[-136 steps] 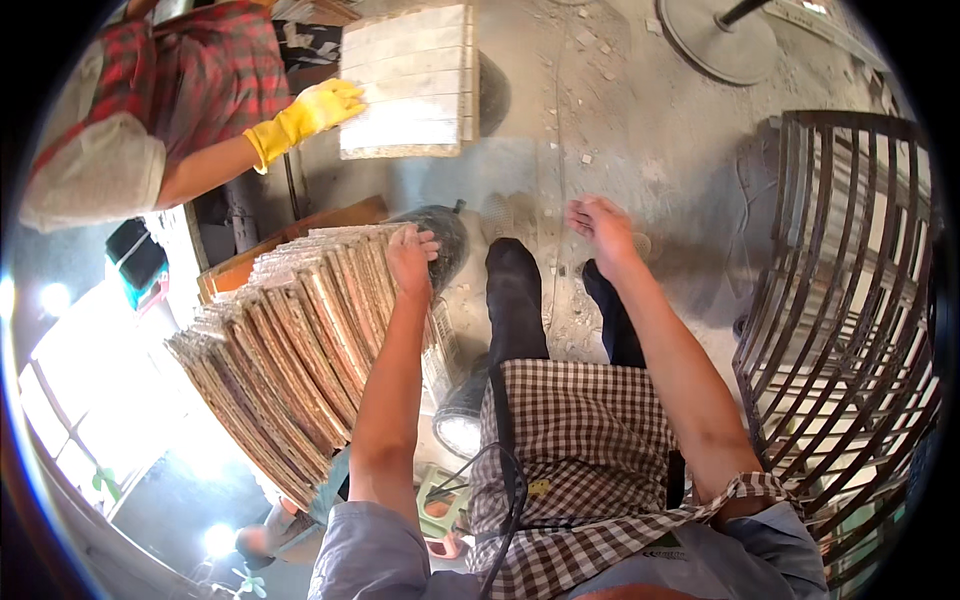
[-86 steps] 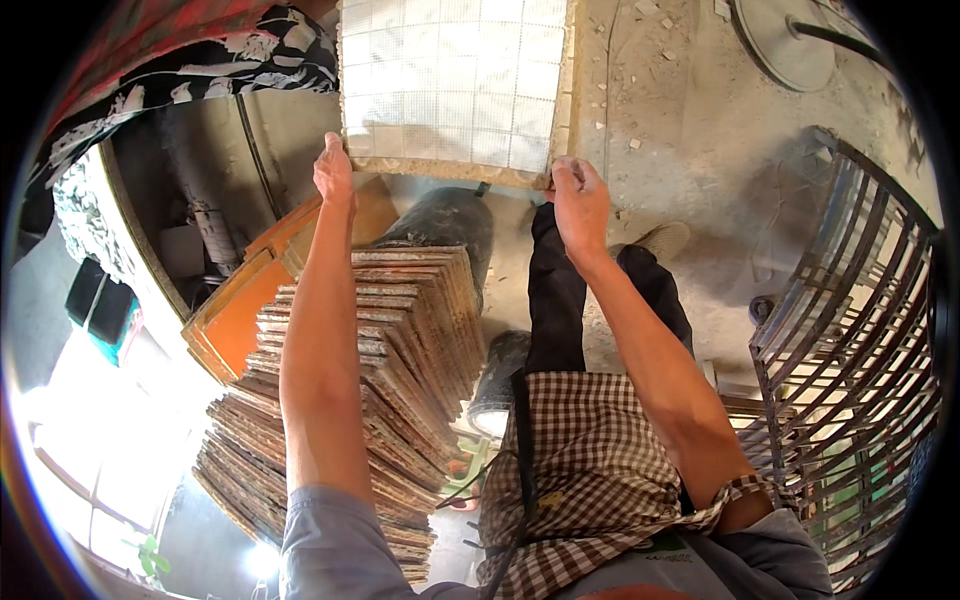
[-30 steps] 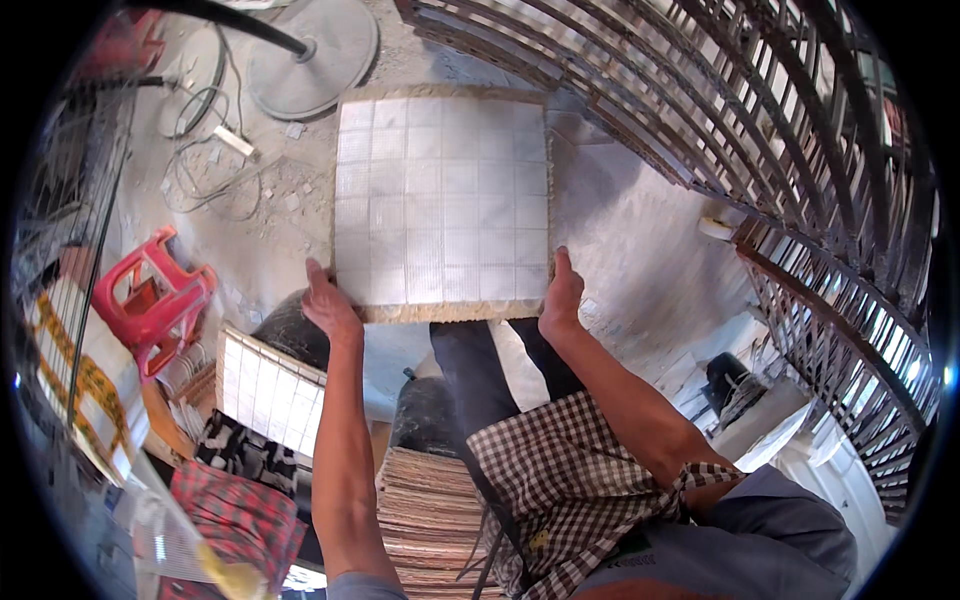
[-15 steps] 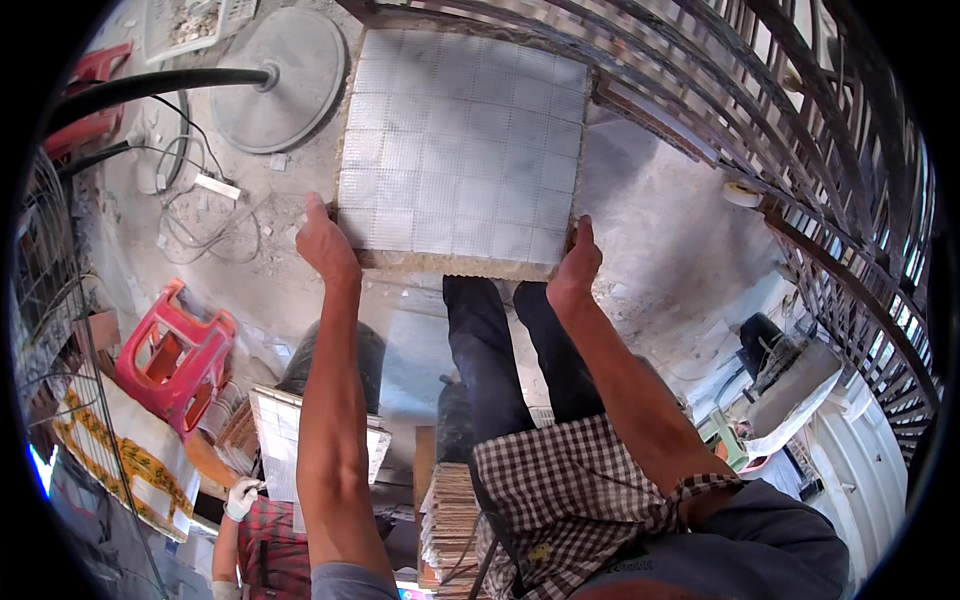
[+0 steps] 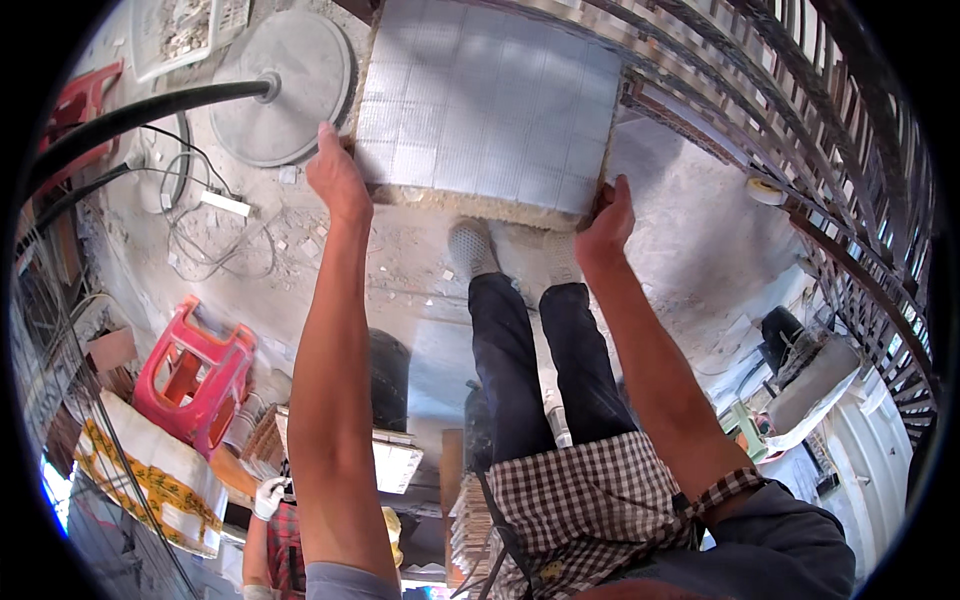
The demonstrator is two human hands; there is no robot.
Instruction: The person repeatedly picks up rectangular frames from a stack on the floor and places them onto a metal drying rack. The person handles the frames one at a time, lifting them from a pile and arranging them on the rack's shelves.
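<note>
Holding a rough-edged, gridded board [image 5: 485,105] are left hand [image 5: 338,182] and right hand [image 5: 607,232].

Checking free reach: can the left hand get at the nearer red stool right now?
Probably not: the left hand is busy holding the white board, and the nearer red stool stands apart, off to the hand's left.

A dusty grey floor [image 5: 420,270] spans the middle of the frame, strewn with small pale chips. On it at upper left stand a white basket [image 5: 218,22] and a round grey base [image 5: 290,120] bearing a black pole [image 5: 170,98]; below lies a white power strip [image 5: 225,204]. A red stool [image 5: 232,362] stands farther down at left, and grey shoes [image 5: 470,248] rest near centre.
</note>
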